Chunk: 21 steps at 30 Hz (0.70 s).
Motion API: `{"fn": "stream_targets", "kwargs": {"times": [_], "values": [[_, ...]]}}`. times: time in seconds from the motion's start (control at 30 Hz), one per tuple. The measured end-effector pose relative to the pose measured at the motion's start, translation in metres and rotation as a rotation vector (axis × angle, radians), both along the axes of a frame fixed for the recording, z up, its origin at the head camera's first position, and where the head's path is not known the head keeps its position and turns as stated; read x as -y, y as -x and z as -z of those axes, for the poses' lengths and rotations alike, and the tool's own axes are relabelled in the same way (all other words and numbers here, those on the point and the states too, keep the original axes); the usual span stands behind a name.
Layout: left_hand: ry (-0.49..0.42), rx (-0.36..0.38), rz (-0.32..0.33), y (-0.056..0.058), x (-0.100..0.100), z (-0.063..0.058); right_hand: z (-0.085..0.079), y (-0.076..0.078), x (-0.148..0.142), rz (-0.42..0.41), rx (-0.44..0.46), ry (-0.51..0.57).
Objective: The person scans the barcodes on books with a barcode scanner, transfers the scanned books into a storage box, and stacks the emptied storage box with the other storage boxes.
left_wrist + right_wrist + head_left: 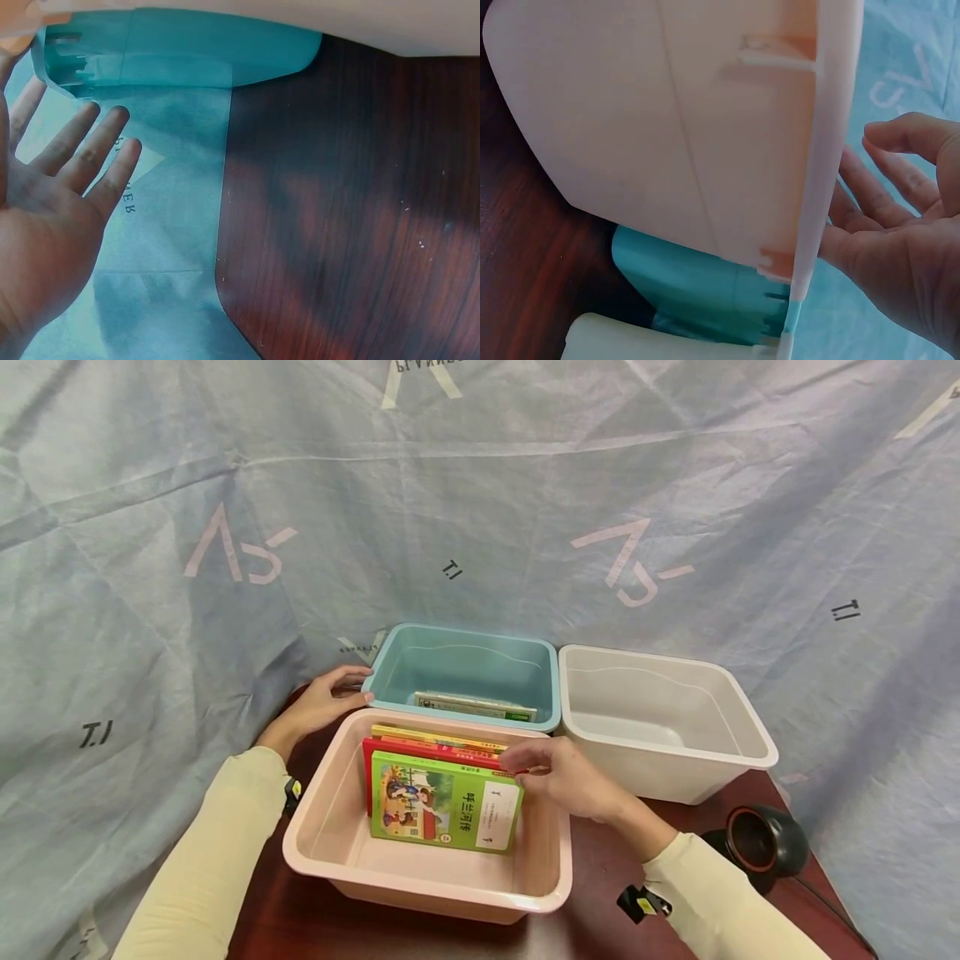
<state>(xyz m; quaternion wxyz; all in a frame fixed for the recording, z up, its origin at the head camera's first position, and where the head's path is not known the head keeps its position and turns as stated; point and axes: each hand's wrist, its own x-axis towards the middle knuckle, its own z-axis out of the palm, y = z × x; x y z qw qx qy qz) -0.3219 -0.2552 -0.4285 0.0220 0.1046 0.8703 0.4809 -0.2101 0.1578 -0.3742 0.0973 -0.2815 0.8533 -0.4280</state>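
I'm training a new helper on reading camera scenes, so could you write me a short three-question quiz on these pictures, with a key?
1. True or false: the green book lies flat on its cover.
2. In the head view, the fingertips of the left hand are at which bin's rim: A) white, B) blue, C) pink?
3. Fill in: the right hand extends over the rim of the ____ bin.

Key: 1. False; 2. B, the blue bin; 3. pink bin.

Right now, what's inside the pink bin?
In the pink bin, a green book is in front, with a red book and yellow book behind. The latter two are mostly covered, their right ends by the right hand.
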Motion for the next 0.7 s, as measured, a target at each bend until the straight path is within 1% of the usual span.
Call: {"fn": "stream_targets", "kwargs": {"times": [0.2,0.33,0.5,0.7], "values": [[0.005,-0.007,0.004,0.0006,0.0004,-0.0009,-0.0015,-0.002,0.0057,0.032,0.007,-0.041],[0.004,-0.003,0.003,0.0006,-0.0002,-0.001,-0.0023,-0.0027,0.0072,0.038,0.008,-0.04],[-0.004,-0.004,0.003,0.001,0.0008,-0.0007,-0.0018,-0.0024,0.0081,0.025,0.027,-0.01],[-0.004,-0.001,-0.002,0.0006,0.0003,0.0001,0.003,-0.001,0.0101,-0.02,0.069,0.014]]}}
